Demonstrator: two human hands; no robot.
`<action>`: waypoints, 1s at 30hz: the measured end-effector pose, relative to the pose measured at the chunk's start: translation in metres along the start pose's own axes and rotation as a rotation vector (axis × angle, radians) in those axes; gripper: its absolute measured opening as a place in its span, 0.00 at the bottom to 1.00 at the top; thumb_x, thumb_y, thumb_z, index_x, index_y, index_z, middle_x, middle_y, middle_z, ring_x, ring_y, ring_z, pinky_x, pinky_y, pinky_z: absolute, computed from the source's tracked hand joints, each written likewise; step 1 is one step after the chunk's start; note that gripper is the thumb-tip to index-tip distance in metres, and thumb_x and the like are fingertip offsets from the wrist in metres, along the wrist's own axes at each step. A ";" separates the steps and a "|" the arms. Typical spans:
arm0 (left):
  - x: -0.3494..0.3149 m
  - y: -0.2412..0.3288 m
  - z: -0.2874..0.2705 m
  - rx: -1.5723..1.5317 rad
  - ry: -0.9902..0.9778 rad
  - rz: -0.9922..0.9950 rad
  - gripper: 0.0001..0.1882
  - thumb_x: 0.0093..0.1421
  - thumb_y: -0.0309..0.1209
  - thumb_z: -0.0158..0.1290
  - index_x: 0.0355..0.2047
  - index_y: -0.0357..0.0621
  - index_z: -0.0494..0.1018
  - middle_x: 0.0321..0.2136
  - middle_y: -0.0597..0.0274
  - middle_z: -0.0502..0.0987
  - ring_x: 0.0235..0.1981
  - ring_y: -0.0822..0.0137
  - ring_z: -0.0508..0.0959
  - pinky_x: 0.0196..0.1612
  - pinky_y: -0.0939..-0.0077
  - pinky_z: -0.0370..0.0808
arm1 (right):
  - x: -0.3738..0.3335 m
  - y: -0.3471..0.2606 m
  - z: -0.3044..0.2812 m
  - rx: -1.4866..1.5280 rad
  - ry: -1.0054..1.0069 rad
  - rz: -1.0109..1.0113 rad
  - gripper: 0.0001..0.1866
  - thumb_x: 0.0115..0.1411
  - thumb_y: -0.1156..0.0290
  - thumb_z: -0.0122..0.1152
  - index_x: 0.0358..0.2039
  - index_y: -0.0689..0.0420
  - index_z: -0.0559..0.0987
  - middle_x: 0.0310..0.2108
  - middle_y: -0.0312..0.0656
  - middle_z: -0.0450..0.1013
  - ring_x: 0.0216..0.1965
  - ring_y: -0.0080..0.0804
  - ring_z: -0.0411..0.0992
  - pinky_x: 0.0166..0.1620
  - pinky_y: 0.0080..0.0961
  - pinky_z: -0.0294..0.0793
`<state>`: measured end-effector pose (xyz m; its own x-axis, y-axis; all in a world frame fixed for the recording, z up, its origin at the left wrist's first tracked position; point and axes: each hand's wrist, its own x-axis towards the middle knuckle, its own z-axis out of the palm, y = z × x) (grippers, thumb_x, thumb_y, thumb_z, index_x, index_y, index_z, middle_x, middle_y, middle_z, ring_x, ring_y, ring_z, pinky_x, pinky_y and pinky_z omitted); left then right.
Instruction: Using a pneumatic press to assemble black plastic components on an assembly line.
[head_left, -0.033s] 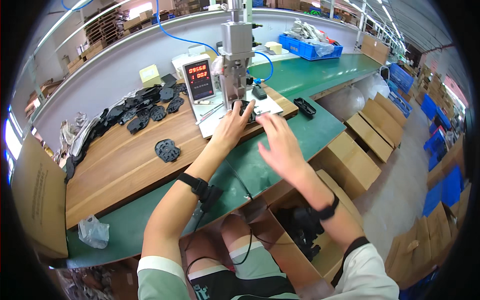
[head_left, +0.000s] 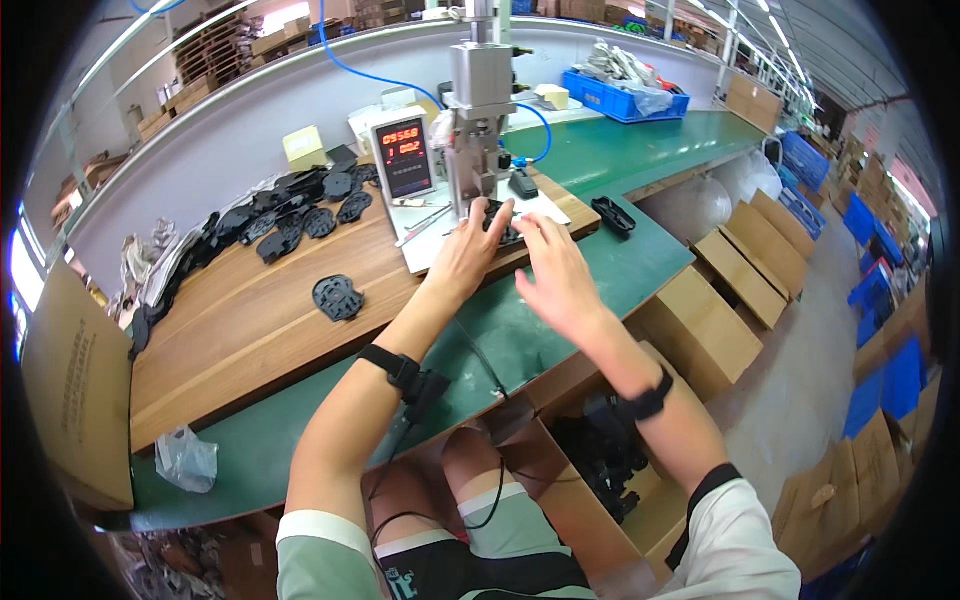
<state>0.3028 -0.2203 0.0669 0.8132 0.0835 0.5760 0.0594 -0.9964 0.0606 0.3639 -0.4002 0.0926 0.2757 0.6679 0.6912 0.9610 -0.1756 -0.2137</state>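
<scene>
A black plastic part (head_left: 492, 211) lies on the white base plate of a metal press (head_left: 480, 80), directly beneath the press head. My left hand (head_left: 463, 262) is on this part, its fingers closed about the near left side; their tips are partly hidden. Close to the part's right side, my right hand (head_left: 562, 280) has its fingers stretched forward and its thumb apart. Whether those fingertips touch the part I cannot tell. Black bands with small devices circle both my forearms.
Several black plastic parts (head_left: 285, 215) are heaped on the wooden board (head_left: 230, 330), with one lone part (head_left: 338, 298) nearer me. A display box (head_left: 403, 155) stands left of the press. A black tray-like piece (head_left: 613, 215) lies right. Open cartons (head_left: 690, 310) stand beside the green table.
My right hand has shifted slightly toward the part and my left hand. The lit figures on the display have changed. The whole view has moved a little.
</scene>
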 end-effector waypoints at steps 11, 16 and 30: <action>-0.103 -0.053 -0.065 0.148 0.224 -0.268 0.33 0.57 0.33 0.61 0.62 0.38 0.66 0.61 0.42 0.65 0.63 0.42 0.66 0.68 0.46 0.61 | 0.054 0.033 0.069 -0.094 -0.150 -0.067 0.21 0.47 0.84 0.67 0.43 0.57 0.76 0.44 0.44 0.74 0.50 0.50 0.74 0.51 0.44 0.78; -0.173 -0.080 -0.068 0.224 -0.103 -0.603 0.26 0.64 0.41 0.57 0.57 0.39 0.71 0.60 0.42 0.69 0.63 0.42 0.67 0.69 0.47 0.60 | 0.057 0.032 0.076 -0.114 -0.140 -0.051 0.22 0.46 0.84 0.68 0.43 0.56 0.76 0.44 0.43 0.73 0.50 0.48 0.73 0.51 0.43 0.78; -0.181 -0.079 -0.068 -0.147 0.019 -0.199 0.21 0.60 0.33 0.65 0.51 0.43 0.73 0.55 0.51 0.73 0.58 0.45 0.73 0.59 0.54 0.74 | 0.055 0.029 0.085 -0.078 -0.054 -0.015 0.20 0.46 0.86 0.64 0.40 0.56 0.76 0.42 0.42 0.74 0.49 0.49 0.73 0.51 0.43 0.76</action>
<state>0.1114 -0.1558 0.0135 0.7827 0.2792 0.5563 0.1312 -0.9477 0.2910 0.4052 -0.3069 0.0663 0.2619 0.7086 0.6552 0.9643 -0.2198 -0.1478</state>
